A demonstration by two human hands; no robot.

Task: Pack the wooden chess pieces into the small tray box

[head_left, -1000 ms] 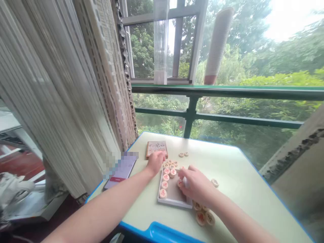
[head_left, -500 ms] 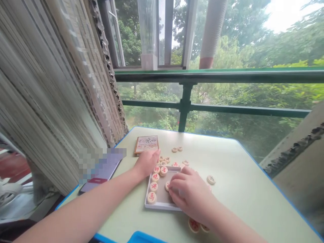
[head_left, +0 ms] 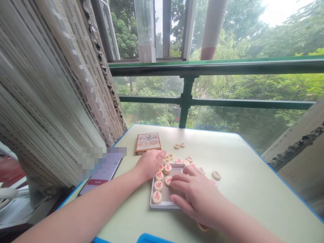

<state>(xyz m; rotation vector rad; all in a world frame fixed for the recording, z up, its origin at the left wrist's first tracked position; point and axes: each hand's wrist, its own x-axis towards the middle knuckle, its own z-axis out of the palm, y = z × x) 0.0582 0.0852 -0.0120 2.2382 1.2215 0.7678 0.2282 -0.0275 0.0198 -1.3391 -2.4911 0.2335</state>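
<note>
A shallow white tray (head_left: 165,205) lies on the table, with red-marked Chinese chess pieces lined along its left side. The lowest of these is a round wooden piece (head_left: 157,197). My right hand (head_left: 196,190) hovers over the tray's right part, fingers spread and thumb apart from them. Its index fingertip is by a red-marked chess piece (head_left: 168,180) lying in the tray, second in its column. My left hand (head_left: 150,163) rests at the tray's far left corner, beside a chess piece (head_left: 167,168). Its fingers are mostly hidden, so any grip on the tray cannot be made out.
Beyond the tray lie several loose chess pieces (head_left: 189,159), with another piece (head_left: 216,174) to the right. A flat chess box (head_left: 148,142) sits at the back left. A phone (head_left: 102,175) lies at the left edge. A railing (head_left: 187,98) stands behind the table (head_left: 243,202).
My right fingers have opened from the chess piece, which now lies in the tray's second column. My left hand stays at the corner. The view has shifted slightly.
</note>
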